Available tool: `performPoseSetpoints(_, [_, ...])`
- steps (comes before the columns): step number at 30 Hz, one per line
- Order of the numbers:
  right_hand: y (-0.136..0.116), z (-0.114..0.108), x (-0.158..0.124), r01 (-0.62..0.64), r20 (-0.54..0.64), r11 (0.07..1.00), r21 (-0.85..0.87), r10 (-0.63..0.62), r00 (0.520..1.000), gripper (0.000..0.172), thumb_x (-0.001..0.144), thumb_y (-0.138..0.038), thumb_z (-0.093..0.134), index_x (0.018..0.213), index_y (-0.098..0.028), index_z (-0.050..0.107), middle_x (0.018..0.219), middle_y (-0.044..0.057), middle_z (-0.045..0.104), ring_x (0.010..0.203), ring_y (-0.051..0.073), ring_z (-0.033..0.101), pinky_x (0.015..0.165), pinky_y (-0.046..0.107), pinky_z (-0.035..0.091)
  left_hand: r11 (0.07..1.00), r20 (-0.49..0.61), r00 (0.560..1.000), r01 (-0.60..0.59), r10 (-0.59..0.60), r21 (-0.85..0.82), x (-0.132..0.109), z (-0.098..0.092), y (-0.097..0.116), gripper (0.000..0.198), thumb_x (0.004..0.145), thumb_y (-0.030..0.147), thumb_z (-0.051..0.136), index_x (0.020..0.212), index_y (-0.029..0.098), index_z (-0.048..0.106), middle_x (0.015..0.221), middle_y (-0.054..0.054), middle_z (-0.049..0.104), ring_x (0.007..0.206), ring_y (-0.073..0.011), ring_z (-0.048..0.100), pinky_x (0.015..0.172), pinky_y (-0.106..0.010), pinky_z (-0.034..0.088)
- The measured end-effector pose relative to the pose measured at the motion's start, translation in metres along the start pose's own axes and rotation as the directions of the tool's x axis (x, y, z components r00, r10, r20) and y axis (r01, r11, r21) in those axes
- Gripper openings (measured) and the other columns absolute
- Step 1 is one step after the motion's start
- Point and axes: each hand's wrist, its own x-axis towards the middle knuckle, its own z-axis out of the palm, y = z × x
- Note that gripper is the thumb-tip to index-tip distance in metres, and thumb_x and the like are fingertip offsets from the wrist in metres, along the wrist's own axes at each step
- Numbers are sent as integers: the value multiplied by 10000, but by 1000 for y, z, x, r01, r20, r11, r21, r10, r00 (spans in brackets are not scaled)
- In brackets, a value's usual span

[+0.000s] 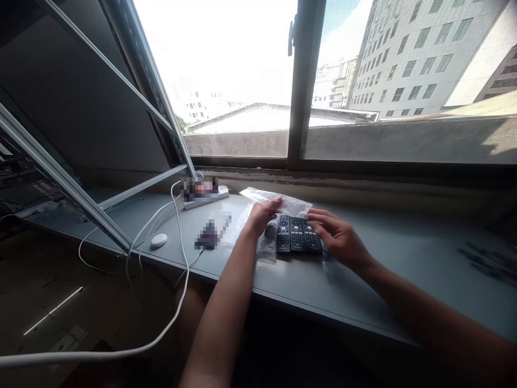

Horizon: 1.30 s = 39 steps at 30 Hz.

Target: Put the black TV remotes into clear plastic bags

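Note:
Three black remote controls (298, 234) lie side by side on the grey table (388, 269), partly inside a clear plastic bag (283, 203). My left hand (262, 215) pinches the far left part of the bag beside the remotes, its fingers closed on the plastic. My right hand (337, 234) rests on the right side of the remotes, its fingers stretched out over the rightmost one and the bag's edge.
A white power strip (204, 196) lies at the back left, with white cables (177, 253) trailing over the table edge. A small white oval device (159, 240) and a blurred dark object (208, 237) sit to the left. Metal frame bars (64, 178) slant on the left; a window lies behind.

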Motion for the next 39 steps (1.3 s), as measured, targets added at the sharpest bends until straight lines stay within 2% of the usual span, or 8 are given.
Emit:
performPoseSetpoints(11, [-12, 0, -2, 90, 140, 988, -129, -72, 988, 367, 1082, -507, 728, 1343, -291, 869, 1653, 105, 672, 1538, 410, 626, 1272, 595, 532, 994, 136, 990, -34, 21, 99, -4, 0, 1, 476, 802, 563, 970, 1007, 150, 853, 1046, -131, 826, 763, -137, 651, 620, -258, 368])
performPoseSetpoints(15, [-16, -2, -1, 81, 150, 989, -121, -62, 987, 401, 1085, -528, 728, 1384, -292, 852, 1510, 118, 754, 1421, 401, 708, 1225, 582, 574, 993, 184, 983, -45, 24, 110, -7, 1, 1, 462, 801, 550, 983, 959, 155, 803, 941, -85, 777, 729, -122, 615, 595, -253, 352])
performPoseSetpoints(18, [-19, -4, -1, 86, 198, 991, -105, -64, 978, 434, 1095, -543, 711, 1445, -319, 835, 1570, 107, 721, 1470, 396, 677, 1237, 576, 564, 995, 210, 977, -42, 23, 89, -9, 4, 2, 457, 797, 532, 993, 931, 157, 768, 863, -53, 727, 681, -106, 572, 574, -252, 344])
performPoseSetpoints(23, [-20, -6, 0, 81, 217, 990, -116, -54, 975, 448, 1095, -547, 707, 1454, -313, 836, 1728, 90, 605, 1582, 411, 581, 1286, 588, 512, 999, 51, 998, -33, 34, -27, -2, 3, 4, 452, 804, 529, 966, 919, 164, 726, 838, -44, 714, 641, -98, 572, 528, -236, 360])
performPoseSetpoints(26, [-20, -5, 0, 82, 200, 989, -121, -56, 978, 486, 1088, -541, 718, 1484, -275, 814, 1657, 119, 671, 1522, 409, 638, 1275, 592, 521, 996, -43, 999, -20, 16, -85, 3, 1, 3, 389, 836, 483, 925, 913, 168, 711, 840, -41, 717, 647, -107, 607, 524, -229, 417])
performPoseSetpoints(29, [-17, -3, -1, 69, 189, 988, -138, -42, 981, 584, 1061, -535, 753, 1583, -274, 742, 1570, 124, 738, 1470, 407, 679, 1263, 608, 529, 997, -11, 1000, 13, -14, -80, 3, 3, 2, 352, 856, 459, 909, 949, 168, 732, 880, -61, 751, 675, -127, 651, 534, -232, 452])
performPoseSetpoints(33, [-13, -2, -2, 44, 212, 990, -137, -14, 977, 482, 1052, -514, 757, 1477, -296, 826, 1623, 104, 701, 1524, 396, 639, 1311, 589, 482, 998, 56, 998, 29, -25, -63, 1, 4, 2, 422, 918, 558, 834, 1053, 159, 802, 966, -126, 814, 800, -203, 750, 597, -262, 503])
performPoseSetpoints(39, [-12, -3, -2, 8, 210, 993, -122, 18, 978, 450, 1056, -553, 752, 1423, -315, 860, 1536, 107, 757, 1453, 381, 695, 1287, 568, 513, 992, -21, 999, -28, 25, -123, 5, -5, 6, 504, 1024, 595, 650, 1134, 145, 847, 1163, -168, 851, 1035, -265, 802, 788, -293, 608])
